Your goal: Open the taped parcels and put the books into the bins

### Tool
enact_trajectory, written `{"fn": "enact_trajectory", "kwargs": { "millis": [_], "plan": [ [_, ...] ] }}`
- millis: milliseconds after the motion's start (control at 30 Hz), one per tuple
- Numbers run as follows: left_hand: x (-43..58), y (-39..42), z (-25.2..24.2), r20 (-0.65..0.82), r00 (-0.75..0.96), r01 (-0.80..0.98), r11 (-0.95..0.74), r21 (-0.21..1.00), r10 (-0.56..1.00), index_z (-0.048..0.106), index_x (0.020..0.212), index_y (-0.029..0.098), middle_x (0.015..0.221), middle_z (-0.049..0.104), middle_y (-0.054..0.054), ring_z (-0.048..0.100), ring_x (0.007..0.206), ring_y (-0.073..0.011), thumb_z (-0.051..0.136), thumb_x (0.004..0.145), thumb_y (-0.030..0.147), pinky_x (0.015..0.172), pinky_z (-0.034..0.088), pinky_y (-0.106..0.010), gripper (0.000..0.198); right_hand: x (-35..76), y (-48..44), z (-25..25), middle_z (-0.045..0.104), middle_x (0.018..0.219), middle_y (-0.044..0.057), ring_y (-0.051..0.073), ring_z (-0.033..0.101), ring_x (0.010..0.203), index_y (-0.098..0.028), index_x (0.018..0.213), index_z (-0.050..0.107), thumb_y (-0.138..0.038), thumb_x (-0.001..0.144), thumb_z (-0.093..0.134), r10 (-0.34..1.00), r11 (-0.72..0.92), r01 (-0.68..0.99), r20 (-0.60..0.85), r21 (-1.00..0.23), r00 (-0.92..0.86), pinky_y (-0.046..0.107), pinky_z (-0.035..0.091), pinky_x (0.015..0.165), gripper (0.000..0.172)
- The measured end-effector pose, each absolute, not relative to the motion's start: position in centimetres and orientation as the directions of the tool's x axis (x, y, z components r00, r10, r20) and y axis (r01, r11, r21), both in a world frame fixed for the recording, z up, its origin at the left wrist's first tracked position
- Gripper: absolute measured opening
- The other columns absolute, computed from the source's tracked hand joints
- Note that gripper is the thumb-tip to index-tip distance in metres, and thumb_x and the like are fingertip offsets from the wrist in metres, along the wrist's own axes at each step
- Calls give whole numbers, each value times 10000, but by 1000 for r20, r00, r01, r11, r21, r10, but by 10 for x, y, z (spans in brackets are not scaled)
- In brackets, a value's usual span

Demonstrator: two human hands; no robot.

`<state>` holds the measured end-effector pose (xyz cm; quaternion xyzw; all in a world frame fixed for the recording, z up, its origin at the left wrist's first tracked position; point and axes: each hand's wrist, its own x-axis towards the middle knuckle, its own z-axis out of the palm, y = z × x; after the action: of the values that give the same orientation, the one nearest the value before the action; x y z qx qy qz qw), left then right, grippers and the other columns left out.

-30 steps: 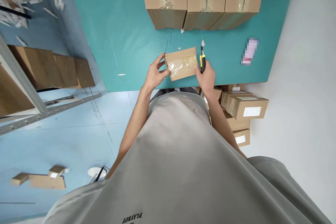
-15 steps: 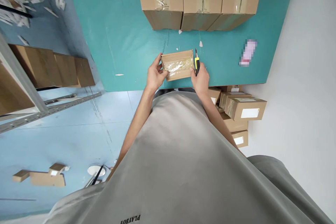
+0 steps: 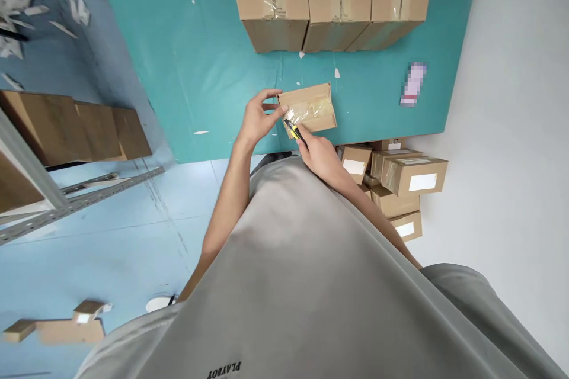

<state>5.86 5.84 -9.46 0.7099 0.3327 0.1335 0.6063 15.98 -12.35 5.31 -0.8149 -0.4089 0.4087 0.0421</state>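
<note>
A small cardboard box point(image 3: 317, 121) with shiny clear tape across its face is near the front edge of the teal table. My left hand point(image 3: 258, 118) grips its left end, thumb on the face and fingers round the far corner. In my right hand point(image 3: 319, 154) is a yellow and black utility knife point(image 3: 294, 129). The knife's tip points up and left at the taped left end of the box, close to my left thumb. Whether the blade touches the tape I cannot tell.
Three large taped cartons point(image 3: 340, 6) stand in a row at the table's point(image 3: 186, 71) back. A pixelated pinkish item point(image 3: 413, 84) lies to the right. More boxes point(image 3: 415, 177) are stacked below the right edge. At left are a metal shelf frame point(image 3: 80, 201) and brown cartons point(image 3: 80, 130).
My right hand has let go of the box's right end and moved left and down, swinging the knife over to the left end. My left hand still holds the box.
</note>
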Motion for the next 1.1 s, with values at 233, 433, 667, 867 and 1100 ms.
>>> {"fn": "enact_trajectory", "kwargs": {
  "millis": [233, 433, 667, 867, 1100],
  "plan": [
    [64, 61, -106, -237, 727, 300, 13, 954, 645, 751, 1208, 229, 1277, 798, -120, 790, 1123, -295, 918, 844, 662, 899, 693, -384, 590, 145, -123, 52, 838, 1353, 162, 330, 800, 1206, -166, 1811, 377, -300, 1184, 336, 665, -696, 632, -638, -341, 388, 435, 574, 1092, 642],
    [67, 57, -113, -254, 696, 295, 55, 954, 672, 764, 1193, 232, 1228, 803, -90, 800, 1081, -274, 909, 852, 537, 872, 688, -363, 479, 134, -103, 51, 824, 1362, 201, 372, 795, 1230, -154, 1790, 397, -268, 1190, 347, 611, -724, 644, -665, -249, 430, 489, 581, 1096, 613],
    [67, 48, -113, -297, 658, 355, 63, 933, 693, 795, 1180, 211, 1203, 812, -93, 805, 906, -250, 887, 854, 500, 784, 675, -364, 445, 120, -90, 55, 811, 1344, 253, 385, 793, 1262, -110, 1770, 403, -198, 1164, 349, 544, -736, 660, -711, -150, 445, 515, 610, 1080, 615],
    [67, 45, -106, -258, 674, 335, 26, 942, 692, 778, 1225, 229, 1267, 800, -93, 797, 1061, -273, 843, 911, 642, 799, 686, -345, 523, 112, -110, 62, 823, 1327, 229, 381, 793, 1233, -186, 1795, 387, -204, 1152, 347, 547, -705, 693, -737, -149, 398, 530, 624, 1051, 644],
    [59, 50, -90, -200, 690, 354, -84, 931, 696, 744, 1414, 247, 1489, 739, -138, 720, 1398, -370, 801, 965, 641, 1129, 641, -478, 601, 153, -150, 79, 794, 1437, 181, 367, 770, 1277, -222, 1766, 451, -372, 1204, 306, 633, -768, 543, -526, -338, 568, 469, 601, 1072, 599]
  ]
}}
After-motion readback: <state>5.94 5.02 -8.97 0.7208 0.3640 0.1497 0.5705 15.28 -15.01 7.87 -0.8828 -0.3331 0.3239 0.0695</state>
